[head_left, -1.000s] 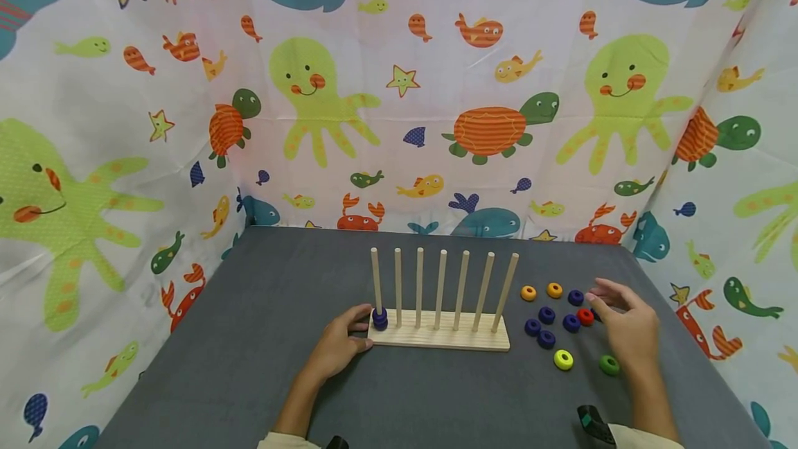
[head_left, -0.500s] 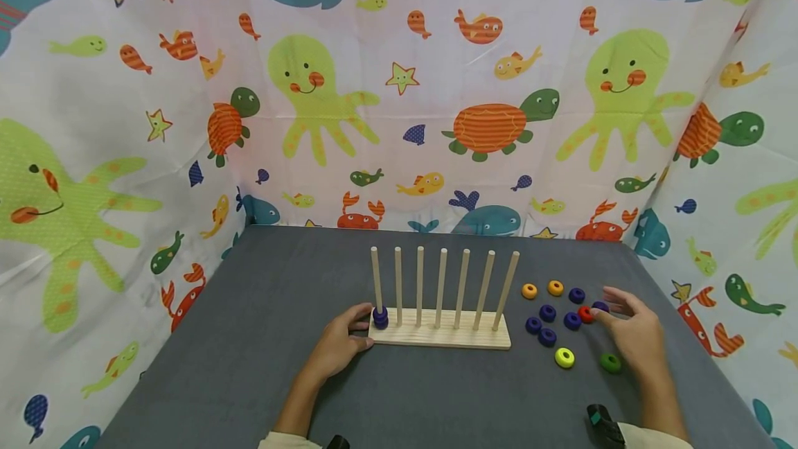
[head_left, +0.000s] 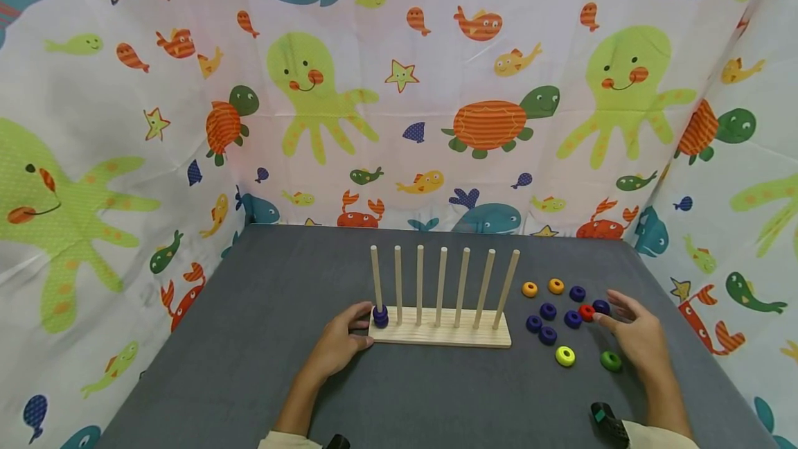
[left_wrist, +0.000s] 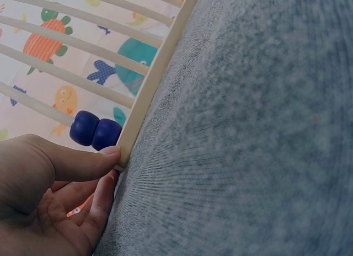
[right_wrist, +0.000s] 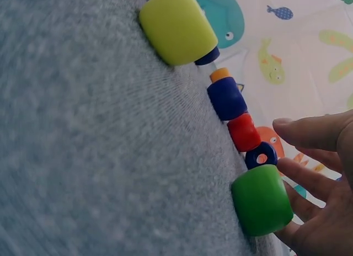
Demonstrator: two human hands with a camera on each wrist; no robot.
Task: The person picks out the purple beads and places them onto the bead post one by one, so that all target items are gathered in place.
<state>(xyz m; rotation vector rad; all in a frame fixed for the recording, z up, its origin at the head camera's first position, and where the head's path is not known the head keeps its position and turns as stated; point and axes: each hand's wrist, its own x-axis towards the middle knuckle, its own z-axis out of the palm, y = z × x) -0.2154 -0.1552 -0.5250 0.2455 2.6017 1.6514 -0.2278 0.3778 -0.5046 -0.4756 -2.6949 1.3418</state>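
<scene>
Head: left hand (head_left: 339, 344) pinches the rack (head_left: 439, 328) mid-desk (head_left: 449, 393); right hand (head_left: 639, 339), fingers (head_left: 627, 301) parted, hangs beside a blue bead (head_left: 600, 306) near the desk's right edge. Left wrist: stacked beads (left_wrist: 107, 135) by the thumb (left_wrist: 85, 162). Right wrist: a green bead (right_wrist: 262, 201) partly hides the fingers.

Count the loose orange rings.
2: one orange ring lies just right of the peg rack; the other orange ring lies beside it, further right. The right hand might hide more.

And there's nothing to read here, no word, label, brand or number, on rack (head_left: 439, 336), rings (head_left: 565, 362) or the curtain (head_left: 355, 54) at twelve o'clock.
</scene>
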